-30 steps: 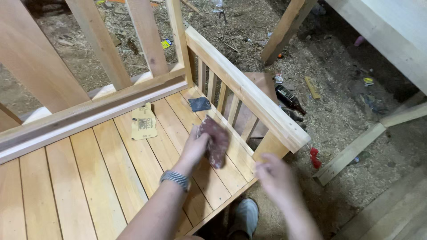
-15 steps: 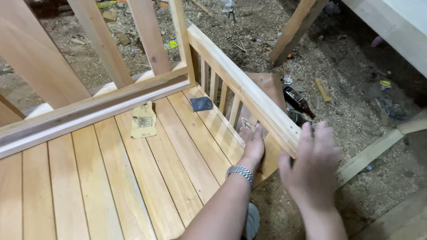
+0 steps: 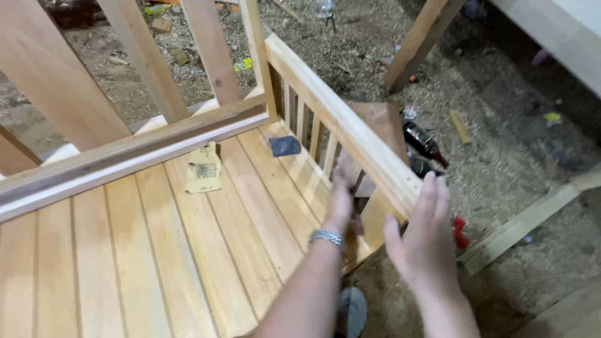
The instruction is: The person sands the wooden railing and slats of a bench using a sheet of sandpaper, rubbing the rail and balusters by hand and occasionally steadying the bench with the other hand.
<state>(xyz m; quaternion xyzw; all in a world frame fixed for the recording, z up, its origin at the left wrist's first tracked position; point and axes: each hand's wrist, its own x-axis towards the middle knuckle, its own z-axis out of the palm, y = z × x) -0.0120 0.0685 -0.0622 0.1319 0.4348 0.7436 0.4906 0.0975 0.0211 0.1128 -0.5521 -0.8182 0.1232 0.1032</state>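
Fingers of the left hand [image 3: 341,199] reach between the slats [image 3: 315,134], seemingly pressing sandpaper; grip unclear. Right hand [image 3: 421,241] hovers spread beside the pale armrest [image 3: 350,128], mid-frame.

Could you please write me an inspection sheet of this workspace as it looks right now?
Surface: slatted wooden bench seat, pale boards, under a backrest rail.
Job's things: armrest rail on short spindles; reddish sanding piece by the left hand, mostly hidden.
Clutter: yellow sandpaper sheet and dark sandpaper square on the seat; dark bottle and red object on the ground.
Grippers: left hand reaches between the spindles; right hand open, at the armrest end.
Cables: nothing seen.
Surroundings: sawdust-covered ground, timber offcuts.
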